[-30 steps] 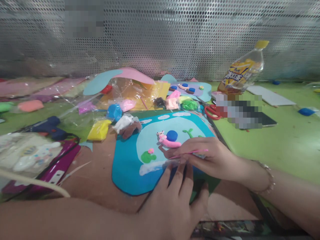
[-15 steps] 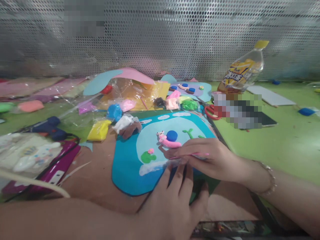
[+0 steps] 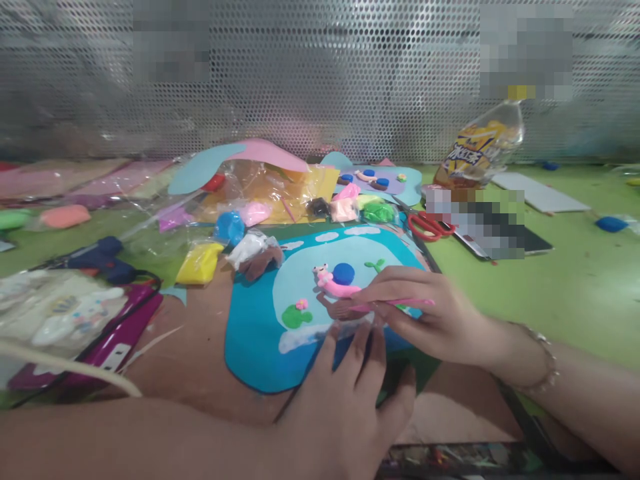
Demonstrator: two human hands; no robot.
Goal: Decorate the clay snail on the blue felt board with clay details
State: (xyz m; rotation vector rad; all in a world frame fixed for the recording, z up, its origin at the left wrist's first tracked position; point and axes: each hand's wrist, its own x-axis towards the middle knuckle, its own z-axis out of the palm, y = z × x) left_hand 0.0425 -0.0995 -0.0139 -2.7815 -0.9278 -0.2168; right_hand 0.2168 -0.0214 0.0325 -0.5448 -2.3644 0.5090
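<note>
A blue foam picture board (image 3: 253, 333) lies in front of me, with a light-blue panel, a pink clay snail (image 3: 334, 283) with a blue shell, a green lily pad with a pink flower (image 3: 296, 313) and white clay along the lower edge. My right hand (image 3: 425, 313) is closed on a thin pink modelling tool (image 3: 395, 304), its tip low on the board near the white clay. My left hand (image 3: 350, 393) rests flat on the board's lower edge, fingers stretched out beside the white clay.
Bagged clay lumps sit behind the board: yellow (image 3: 199, 262), blue (image 3: 229, 227), white (image 3: 249, 245), pink and green (image 3: 379, 212). Red scissors (image 3: 429, 225), a tilted bottle (image 3: 483, 150), a phone, a blue glue gun (image 3: 100, 257) and a magenta case (image 3: 107, 340) lie around. A perforated metal wall stands behind.
My right hand and the pink tool have shifted slightly right and up. The view has tilted a little; the left hand stays on the board's edge.
</note>
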